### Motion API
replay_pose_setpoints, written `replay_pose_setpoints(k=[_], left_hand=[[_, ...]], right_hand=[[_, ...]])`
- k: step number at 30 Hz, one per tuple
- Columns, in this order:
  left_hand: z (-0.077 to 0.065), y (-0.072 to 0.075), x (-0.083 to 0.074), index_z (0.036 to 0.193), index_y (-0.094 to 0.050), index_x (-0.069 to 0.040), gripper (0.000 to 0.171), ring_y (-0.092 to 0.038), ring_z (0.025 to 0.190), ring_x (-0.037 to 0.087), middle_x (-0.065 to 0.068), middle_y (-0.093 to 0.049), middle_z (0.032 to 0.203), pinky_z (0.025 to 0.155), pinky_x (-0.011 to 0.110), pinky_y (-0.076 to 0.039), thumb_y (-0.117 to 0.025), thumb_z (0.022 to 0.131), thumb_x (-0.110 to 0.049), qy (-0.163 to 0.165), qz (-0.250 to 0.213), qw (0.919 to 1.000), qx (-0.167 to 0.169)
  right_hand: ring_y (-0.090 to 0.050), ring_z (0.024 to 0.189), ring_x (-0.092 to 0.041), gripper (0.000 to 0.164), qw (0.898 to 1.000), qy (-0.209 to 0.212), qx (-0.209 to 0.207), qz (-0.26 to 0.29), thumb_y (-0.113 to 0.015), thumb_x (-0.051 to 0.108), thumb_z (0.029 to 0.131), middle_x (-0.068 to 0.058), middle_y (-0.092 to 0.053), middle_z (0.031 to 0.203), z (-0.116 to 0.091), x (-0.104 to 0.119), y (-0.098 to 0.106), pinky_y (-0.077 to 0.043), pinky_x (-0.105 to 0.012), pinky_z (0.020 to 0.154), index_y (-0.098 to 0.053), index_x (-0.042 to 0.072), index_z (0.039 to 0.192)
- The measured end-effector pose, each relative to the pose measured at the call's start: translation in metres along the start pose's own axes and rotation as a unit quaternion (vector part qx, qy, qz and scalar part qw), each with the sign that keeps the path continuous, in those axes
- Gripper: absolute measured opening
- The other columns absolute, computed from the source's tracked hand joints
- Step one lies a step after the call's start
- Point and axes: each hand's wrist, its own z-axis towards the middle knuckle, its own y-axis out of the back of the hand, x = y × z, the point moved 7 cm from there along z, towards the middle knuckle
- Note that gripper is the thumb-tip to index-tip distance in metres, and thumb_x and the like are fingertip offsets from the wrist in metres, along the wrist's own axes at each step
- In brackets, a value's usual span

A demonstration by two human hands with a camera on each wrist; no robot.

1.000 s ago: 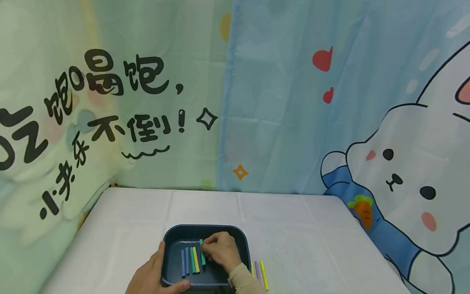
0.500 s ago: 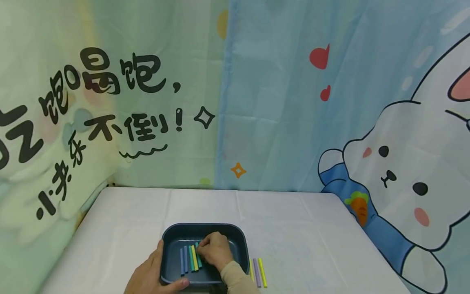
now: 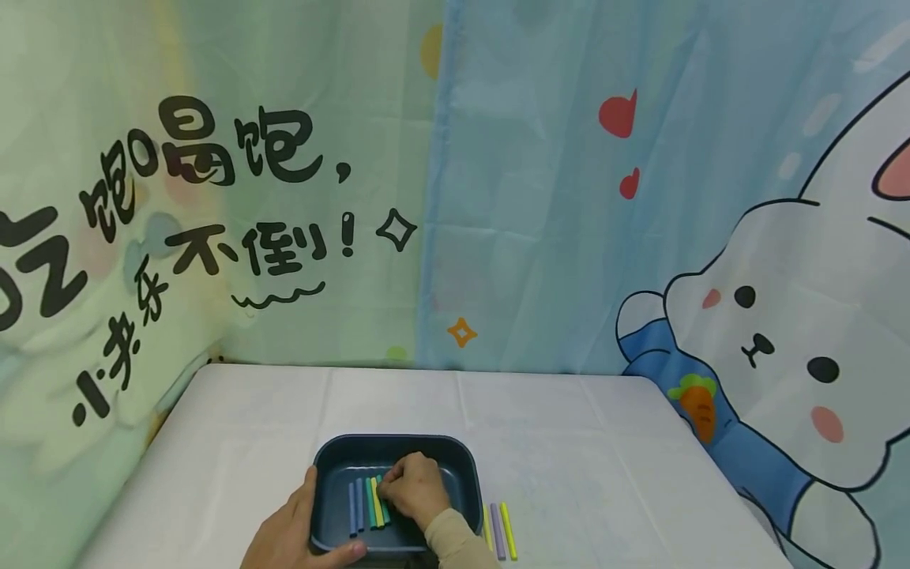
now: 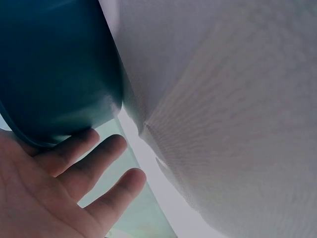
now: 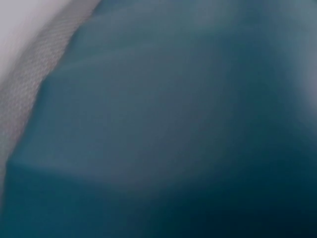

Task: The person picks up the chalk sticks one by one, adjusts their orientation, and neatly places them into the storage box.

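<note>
right hand (image 3: 415, 490): fingers curled, looks to pinch rightmost green stick (image 3: 387, 515) | stick in tray (image 3: 341, 462), left of palm, long axis near-to-far, just beside yellow stick (image 3: 377, 512) | left hand (image 3: 290, 527): fingers straight, on tray edge, farther off

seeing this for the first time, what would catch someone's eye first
Probably the big white cartoon rabbit on the backdrop at the head view's right, then the bold black lettering at upper left. Below, a dark blue tray stands on the white table, the left hand touching its side, the right hand at coloured sticks inside.
</note>
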Motion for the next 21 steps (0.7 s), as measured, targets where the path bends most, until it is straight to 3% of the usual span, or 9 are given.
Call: replay_pose_setpoints(k=[21], left_hand=[[0.0, -0.002, 0.001, 0.158, -0.019, 0.008, 0.137, -0.059, 0.114, 0.033, 0.026, -0.051, 0.142, 0.096, 0.056, -0.05, -0.065, 0.069, -0.086, 0.028, -0.005, 0.9995, 0.011]], right_hand=[[-0.063, 0.054, -0.012, 0.013, 0.998, -0.018, 0.016, 0.058, -0.082, 0.017, 0.08, 0.001, -0.067, 0.064, -0.004, -0.002, 0.014, -0.051, -0.028, 0.05, -0.075, 0.007, 0.08]])
